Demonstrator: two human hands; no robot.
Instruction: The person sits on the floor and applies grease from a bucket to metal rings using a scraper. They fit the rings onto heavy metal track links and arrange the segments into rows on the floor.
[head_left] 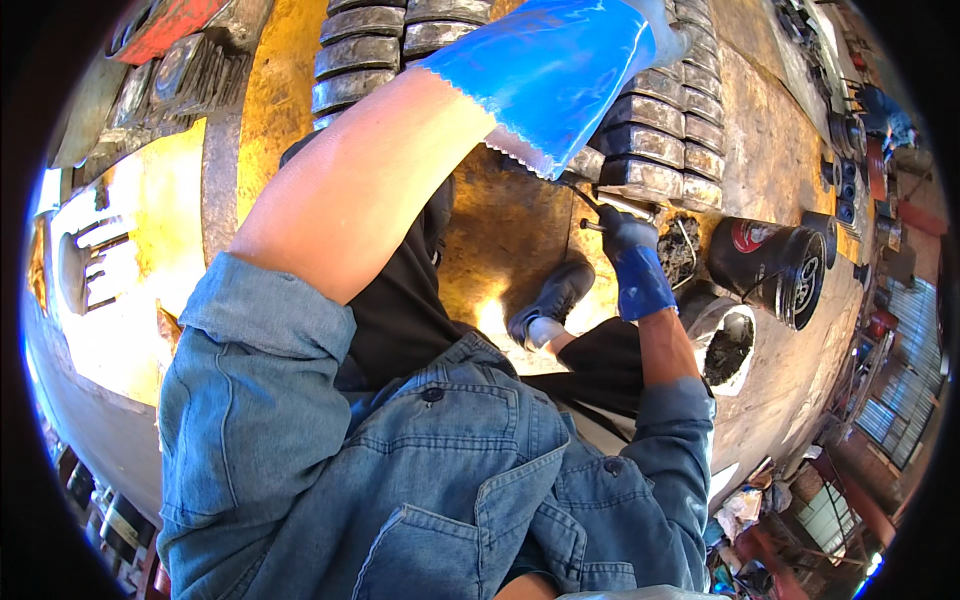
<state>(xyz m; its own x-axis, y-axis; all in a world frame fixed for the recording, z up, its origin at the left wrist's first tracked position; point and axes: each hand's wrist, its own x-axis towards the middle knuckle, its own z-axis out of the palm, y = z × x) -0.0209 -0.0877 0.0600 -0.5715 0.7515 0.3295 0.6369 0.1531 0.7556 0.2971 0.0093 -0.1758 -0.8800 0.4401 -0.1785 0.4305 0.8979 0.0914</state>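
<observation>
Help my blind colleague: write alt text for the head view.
A blue-gloved right hand grips a thin dark tool beside rows of ribbed metal parts, while the gloved left hand reaches over them. A black bucket sits nearby.

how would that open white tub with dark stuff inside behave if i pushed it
The white tub may feel heavy for its size, since dark material shows inside its opening. With its top uncovered, a hard push could perhaps spill some. Its rounded wall might let it roll if it went over.
</observation>
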